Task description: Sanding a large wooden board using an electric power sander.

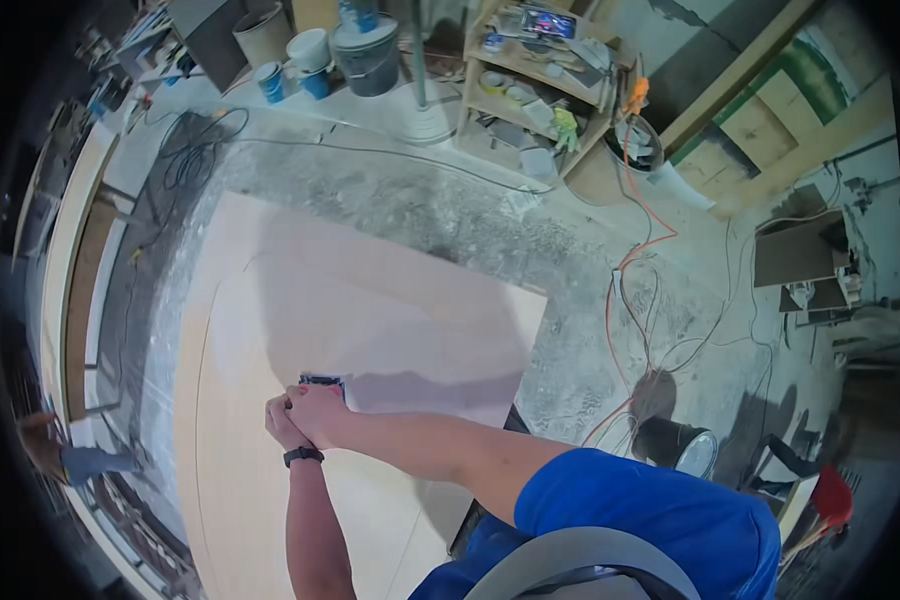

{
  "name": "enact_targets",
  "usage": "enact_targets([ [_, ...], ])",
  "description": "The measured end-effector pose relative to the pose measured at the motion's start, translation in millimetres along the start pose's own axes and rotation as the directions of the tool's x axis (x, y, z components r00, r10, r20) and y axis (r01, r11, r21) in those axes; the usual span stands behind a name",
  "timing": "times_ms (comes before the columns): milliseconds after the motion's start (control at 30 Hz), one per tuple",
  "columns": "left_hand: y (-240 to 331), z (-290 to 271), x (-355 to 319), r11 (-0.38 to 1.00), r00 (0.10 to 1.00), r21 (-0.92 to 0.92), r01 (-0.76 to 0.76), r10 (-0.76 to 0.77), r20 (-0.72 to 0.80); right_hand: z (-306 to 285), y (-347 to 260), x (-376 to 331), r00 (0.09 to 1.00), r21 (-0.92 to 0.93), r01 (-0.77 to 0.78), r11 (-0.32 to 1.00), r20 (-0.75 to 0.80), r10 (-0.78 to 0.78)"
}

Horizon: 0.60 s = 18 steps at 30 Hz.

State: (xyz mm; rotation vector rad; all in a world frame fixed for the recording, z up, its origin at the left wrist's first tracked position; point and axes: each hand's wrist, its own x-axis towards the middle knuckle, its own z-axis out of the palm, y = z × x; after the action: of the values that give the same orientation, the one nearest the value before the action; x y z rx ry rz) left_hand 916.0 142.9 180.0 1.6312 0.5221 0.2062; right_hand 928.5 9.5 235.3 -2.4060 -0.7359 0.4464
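Note:
A large pale wooden panel (300, 310) lies flat in front of me, with a long curved line along its left side. Both my hands are together on its near part, on a small dark rectangular tool with a bluish edge, which looks like a sanding block (322, 381). My right hand (320, 415) lies over the block with fingers closed. Pressed against it from the left, my left hand (284, 422) is closed too, a black band on its wrist. The hands cover most of the block, so its underside and grip are hidden.
Buckets (365, 55) line the far wall beside a wooden shelf (535, 85) of supplies. Orange and dark cables (630, 260) cross the dusty floor on the right, near a tipped black bucket (675, 445). A long bench (75, 300) and another person's leg (95, 465) are at left.

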Motion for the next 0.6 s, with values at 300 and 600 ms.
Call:
enact_targets([
  [300,45.9,150.8,50.2,0.997,0.983,0.073,-0.015,0.002,0.181,-86.5,112.4,15.6,0.955,0.212,-0.222,0.952,-0.149,0.256],
  [600,55.5,136.1,66.0,0.999,0.992,0.014,0.048,-0.049,0.119,-114.3,97.1,27.2,0.976,0.233,-0.191,0.954,-0.058,0.210],
])
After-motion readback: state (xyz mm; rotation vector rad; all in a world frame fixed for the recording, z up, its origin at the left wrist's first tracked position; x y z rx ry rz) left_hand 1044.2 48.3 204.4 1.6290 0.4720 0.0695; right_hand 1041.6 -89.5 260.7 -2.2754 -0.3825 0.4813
